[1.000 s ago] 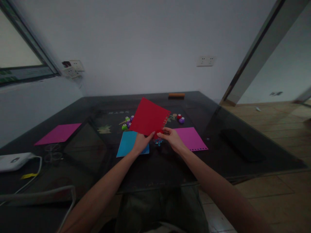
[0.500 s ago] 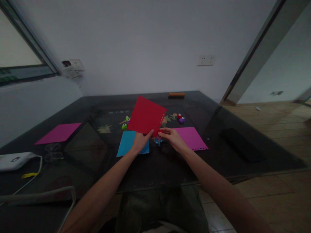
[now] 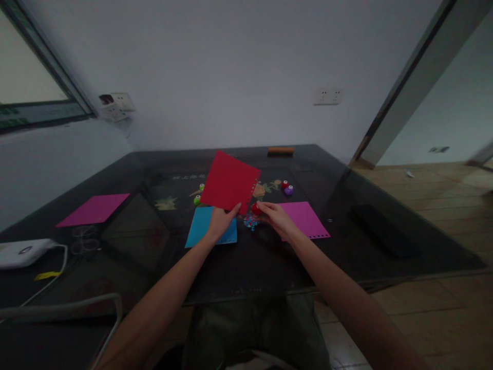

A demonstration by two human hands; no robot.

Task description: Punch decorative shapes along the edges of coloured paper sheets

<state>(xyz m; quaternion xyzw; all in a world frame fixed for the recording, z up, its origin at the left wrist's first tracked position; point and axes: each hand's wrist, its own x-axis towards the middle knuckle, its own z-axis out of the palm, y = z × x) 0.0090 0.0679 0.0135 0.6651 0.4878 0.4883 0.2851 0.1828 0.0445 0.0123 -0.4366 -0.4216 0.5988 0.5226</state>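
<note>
Punched red sheet (image 3: 230,181) is gripped in left hand (image 3: 222,222), red ball (image 3: 255,208) pinched in right hand (image 3: 279,217); hands are held slightly apart, multicoloured bits (image 3: 250,222) scattered near them on bench (image 3: 250,264)

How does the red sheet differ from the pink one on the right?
Colour: the red sheet is red; the pink sheet is a bright purplish pink.
Pose: the red sheet is held up, tilted, in the left hand; the pink sheet lies flat on the table.
Shared: both have a row of holes along one edge.
</note>
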